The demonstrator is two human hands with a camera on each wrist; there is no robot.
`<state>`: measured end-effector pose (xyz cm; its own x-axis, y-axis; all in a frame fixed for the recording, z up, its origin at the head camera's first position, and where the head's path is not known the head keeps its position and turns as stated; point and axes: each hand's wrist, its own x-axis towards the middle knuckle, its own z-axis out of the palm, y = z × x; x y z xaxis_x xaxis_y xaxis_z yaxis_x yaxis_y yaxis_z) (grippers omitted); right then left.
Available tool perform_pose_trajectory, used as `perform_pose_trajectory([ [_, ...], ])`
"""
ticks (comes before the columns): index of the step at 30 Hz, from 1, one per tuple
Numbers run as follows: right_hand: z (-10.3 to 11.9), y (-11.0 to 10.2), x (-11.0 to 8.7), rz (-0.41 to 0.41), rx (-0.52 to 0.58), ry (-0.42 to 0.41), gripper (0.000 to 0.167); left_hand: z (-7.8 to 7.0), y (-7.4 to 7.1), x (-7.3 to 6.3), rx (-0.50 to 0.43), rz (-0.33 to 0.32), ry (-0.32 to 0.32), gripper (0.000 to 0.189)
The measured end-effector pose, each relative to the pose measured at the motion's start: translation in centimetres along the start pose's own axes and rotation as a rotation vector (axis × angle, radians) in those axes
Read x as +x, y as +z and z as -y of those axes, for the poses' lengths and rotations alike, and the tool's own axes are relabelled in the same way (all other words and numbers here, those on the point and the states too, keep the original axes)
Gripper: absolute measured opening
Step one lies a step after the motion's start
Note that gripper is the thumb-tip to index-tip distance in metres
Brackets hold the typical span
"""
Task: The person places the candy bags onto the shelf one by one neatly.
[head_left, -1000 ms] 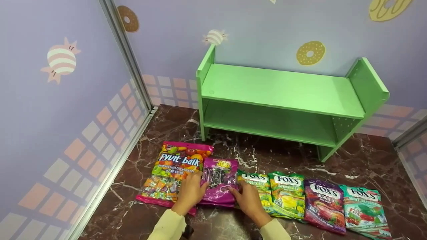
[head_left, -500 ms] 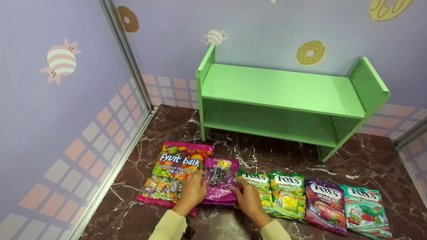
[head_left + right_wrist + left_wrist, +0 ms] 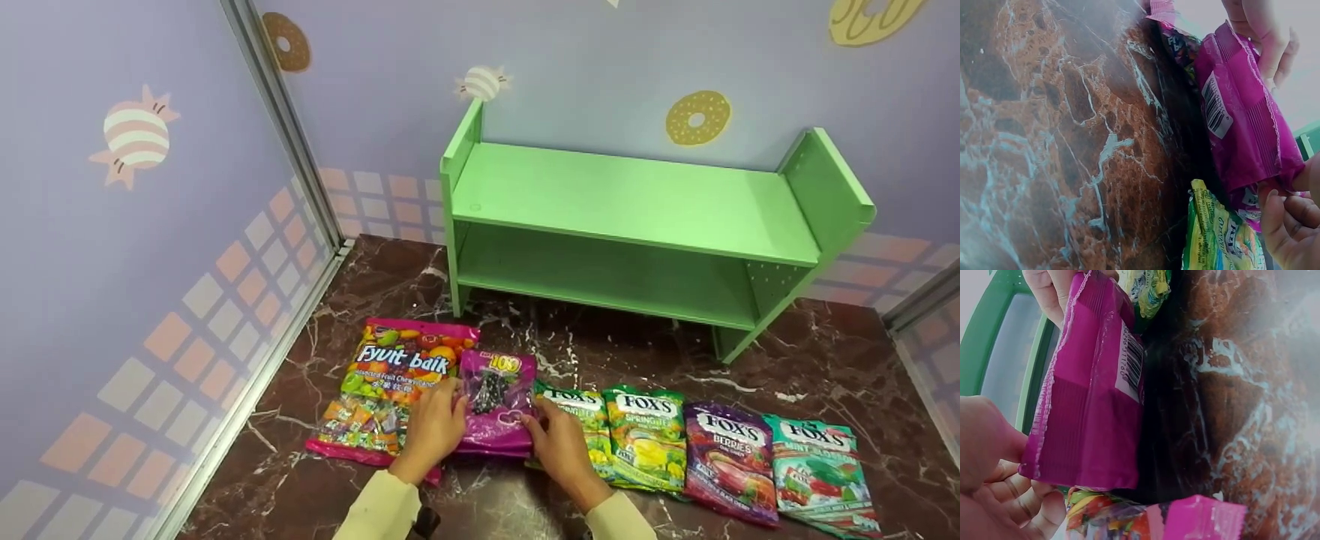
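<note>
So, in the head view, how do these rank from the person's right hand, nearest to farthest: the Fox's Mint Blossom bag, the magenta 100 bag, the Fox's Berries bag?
1. Magenta 100 bag: pinched by the right hand, on its left side.
2. Fox's Berries bag: to the hand's right, second from the row's right end.
3. Fox's Mint Blossom bag: at the right end.

Between left hand (image 3: 435, 421) and right hand (image 3: 562, 442), the purple candy bag (image 3: 493, 405) is glossy plastic; the marbled surface (image 3: 495, 499) beneath looks polished.
</note>
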<state>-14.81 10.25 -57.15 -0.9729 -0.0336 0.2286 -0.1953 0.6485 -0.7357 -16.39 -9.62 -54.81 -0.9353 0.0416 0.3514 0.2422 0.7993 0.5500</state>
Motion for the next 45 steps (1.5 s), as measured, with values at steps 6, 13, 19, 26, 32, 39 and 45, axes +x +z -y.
perform_pose_trajectory([
  [6,0.4,-0.8,0.4,0.007,0.044,0.005,0.026,-0.5,-0.2,0.4,-0.012,-0.024,0.019,0.012],
  [13,0.8,-1.8,0.8,-0.058,0.031,-0.035,0.019,-1.5,-0.7,1.1,-0.039,-0.026,0.008,0.013],
  [19,0.9,-2.7,1.3,-0.098,0.003,-0.066,0.018,-2.3,-0.9,1.9,-0.048,-0.050,0.036,0.016],
  [26,1.0,-3.9,1.9,-0.133,-0.008,-0.087,0.018,-3.3,-1.2,2.8,-0.053,-0.046,0.043,0.019],
  [32,1.2,-4.8,2.4,-0.166,-0.009,-0.123,0.019,-4.1,-1.3,3.5,-0.044,-0.054,0.070,0.020],
  [39,1.3,-5.9,2.9,-0.184,-0.016,-0.147,0.022,-5.0,-1.4,4.4,-0.059,-0.067,0.100,0.022],
  [45,1.4,-6.5,3.5,-0.194,-0.009,-0.149,0.022,-5.5,-1.4,5.2,-0.055,-0.073,0.119,0.022],
])
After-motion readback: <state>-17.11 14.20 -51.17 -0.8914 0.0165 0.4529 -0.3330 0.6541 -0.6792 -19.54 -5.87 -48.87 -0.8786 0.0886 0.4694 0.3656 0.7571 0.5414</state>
